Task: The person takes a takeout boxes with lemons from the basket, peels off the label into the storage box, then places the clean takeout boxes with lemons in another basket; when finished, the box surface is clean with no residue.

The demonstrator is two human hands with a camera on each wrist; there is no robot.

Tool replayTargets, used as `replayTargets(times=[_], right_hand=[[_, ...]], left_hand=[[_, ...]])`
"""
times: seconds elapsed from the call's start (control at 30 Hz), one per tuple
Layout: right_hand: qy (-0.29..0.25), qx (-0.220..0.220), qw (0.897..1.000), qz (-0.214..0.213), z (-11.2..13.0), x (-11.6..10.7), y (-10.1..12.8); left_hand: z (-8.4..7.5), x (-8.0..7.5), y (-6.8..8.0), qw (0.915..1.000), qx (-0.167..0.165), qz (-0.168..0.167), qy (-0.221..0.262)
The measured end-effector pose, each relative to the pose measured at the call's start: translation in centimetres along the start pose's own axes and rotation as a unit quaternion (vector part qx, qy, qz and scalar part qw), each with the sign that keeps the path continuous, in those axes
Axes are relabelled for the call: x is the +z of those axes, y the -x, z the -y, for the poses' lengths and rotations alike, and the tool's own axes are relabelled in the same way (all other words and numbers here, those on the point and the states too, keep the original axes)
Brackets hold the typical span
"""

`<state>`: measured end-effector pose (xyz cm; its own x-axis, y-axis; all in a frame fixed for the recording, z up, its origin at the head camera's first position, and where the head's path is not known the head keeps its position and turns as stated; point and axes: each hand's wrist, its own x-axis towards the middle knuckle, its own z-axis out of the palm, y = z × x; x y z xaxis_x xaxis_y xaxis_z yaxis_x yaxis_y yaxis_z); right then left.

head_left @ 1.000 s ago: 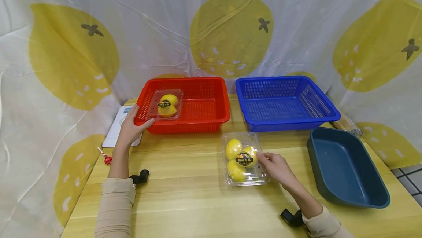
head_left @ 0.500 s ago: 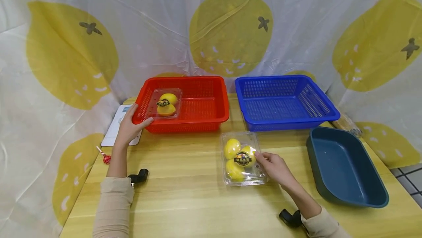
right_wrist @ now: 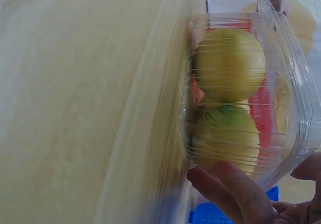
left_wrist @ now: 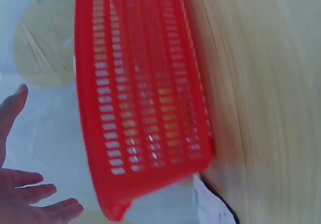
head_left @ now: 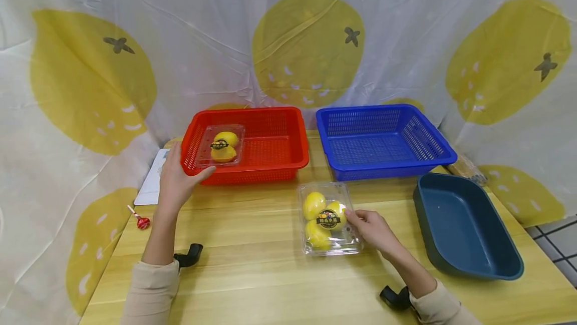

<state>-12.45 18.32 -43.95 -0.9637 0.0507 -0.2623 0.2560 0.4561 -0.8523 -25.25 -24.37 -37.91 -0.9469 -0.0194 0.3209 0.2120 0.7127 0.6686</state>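
Holding clear clamshell box (head_left: 329, 218) of yellow lemons, black label: right hand (head_left: 371, 226) fingers clamped; left hand (head_left: 177, 181) fingers apart.

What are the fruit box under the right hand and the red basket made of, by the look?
Fruit box: thin clear plastic, glossy; the yellow fruit shows through and the walls are ribbed in the right wrist view. Red basket: moulded plastic, likely rigid, slight sheen; its walls and floor are a regular slotted grid. The right hand touches the box's right edge.

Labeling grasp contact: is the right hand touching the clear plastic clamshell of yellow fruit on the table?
Touching. The right wrist view shows fingertips pressed against the clear plastic clamshell.
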Motion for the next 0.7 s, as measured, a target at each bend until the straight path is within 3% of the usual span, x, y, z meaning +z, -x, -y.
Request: replayTargets(times=[0.27,0.4,0.5,0.6,0.7], right_hand=[[0.004,0.003,1.000,-0.006,-0.4,0.0,-0.1],[0.008,0.000,1.000,-0.010,-0.5,0.1,-0.3],[0.010,-0.002,1.000,-0.012,-0.6,0.1,-0.4],[0.010,-0.004,1.000,-0.013,-0.5,0.0,-0.4],[0.008,-0.004,1.000,-0.013,-0.4,0.0,-0.4]], left_hand=[[-4.5,1.1,3.1,0.9954,0.021,0.093,0.009],[-5.9,1.8,4.7,0.9880,0.016,0.141,0.062],[-6.7,3.2,5.8,0.9694,0.003,0.198,0.145],[-7.3,5.1,6.7,0.9385,-0.023,0.259,0.227],[-7.7,7.3,7.1,0.9094,-0.060,0.297,0.285]])
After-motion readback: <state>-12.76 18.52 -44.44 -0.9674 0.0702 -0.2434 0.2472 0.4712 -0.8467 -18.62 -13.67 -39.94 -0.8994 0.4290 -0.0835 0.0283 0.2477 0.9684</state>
